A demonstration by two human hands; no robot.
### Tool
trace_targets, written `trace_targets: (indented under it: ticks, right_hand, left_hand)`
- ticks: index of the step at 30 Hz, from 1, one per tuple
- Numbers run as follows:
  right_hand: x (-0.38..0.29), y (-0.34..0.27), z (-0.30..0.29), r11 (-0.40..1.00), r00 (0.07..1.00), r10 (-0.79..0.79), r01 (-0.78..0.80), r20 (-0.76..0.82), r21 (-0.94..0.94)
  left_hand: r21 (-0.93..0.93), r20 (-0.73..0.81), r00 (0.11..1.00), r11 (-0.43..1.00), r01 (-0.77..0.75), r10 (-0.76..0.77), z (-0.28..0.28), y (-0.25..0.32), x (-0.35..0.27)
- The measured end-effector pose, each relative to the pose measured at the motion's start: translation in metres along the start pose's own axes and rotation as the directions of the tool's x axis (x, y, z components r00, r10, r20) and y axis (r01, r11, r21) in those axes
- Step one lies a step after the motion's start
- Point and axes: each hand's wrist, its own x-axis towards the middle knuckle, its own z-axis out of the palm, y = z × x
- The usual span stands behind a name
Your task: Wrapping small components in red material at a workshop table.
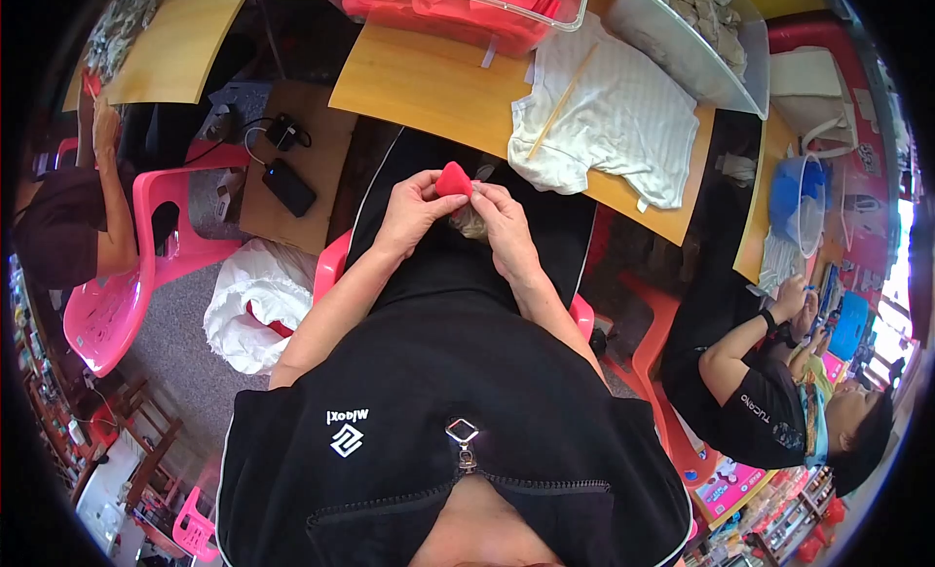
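Observation:
Above my lap, my left hand [418, 210] pinches a small red piece, seemingly fabric and pointed at the top [454, 181]. My right hand [502, 220] meets it at the piece's lower right edge, thumb and forefinger closed on something small and pale that I cannot make out. Below the fingers a beige bit of material [470, 223] shows, partly hidden. Beyond my hands, a white striped cloth [621, 114] lies on the wooden table [424, 77] with a thin wooden stick [562, 103] on it.
A clear bin of red pieces [453, 15] and another bin of beige pieces [690, 37] stand on the table. A white sack [252, 311] sits on the floor at left, near a pink chair [157, 253]. People sit at both sides; a phone [288, 187] lies on a brown board.

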Motion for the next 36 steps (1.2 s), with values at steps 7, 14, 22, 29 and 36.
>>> trace_targets:
  ticks: [7, 14, 22, 29, 36]
  right_hand:
    - [-0.003, -0.006, 0.002, 0.999, 0.998, 0.022, -0.02, -0.056, 0.035]
    - [0.002, 0.003, 0.0, 0.998, 0.991, -0.055, 0.051, -0.122, -0.035]
    - [0.004, 0.009, 0.001, 0.995, 0.995, 0.042, -0.034, -0.087, 0.098]
    - [-0.006, -0.006, -0.005, 0.883, 0.908, 0.363, -0.407, 0.211, 0.233]
    - [-0.003, 0.011, -0.005, 0.949, 0.955, 0.276, -0.289, 0.11, 0.126]
  left_hand:
    - [0.018, 0.001, 0.999, 0.999, 0.045, -0.045, 0.0, 0.003, -0.002]
    - [0.107, 0.107, 0.994, 0.994, 0.012, -0.023, -0.002, 0.01, -0.001]
    - [0.19, 0.159, 0.985, 0.981, 0.044, -0.075, -0.004, 0.003, 0.001]
    - [0.282, 0.123, 0.947, 0.925, 0.254, -0.297, -0.02, 0.012, 0.004]
    - [0.274, 0.298, 0.88, 0.916, 0.293, -0.371, -0.029, 0.014, 0.003]
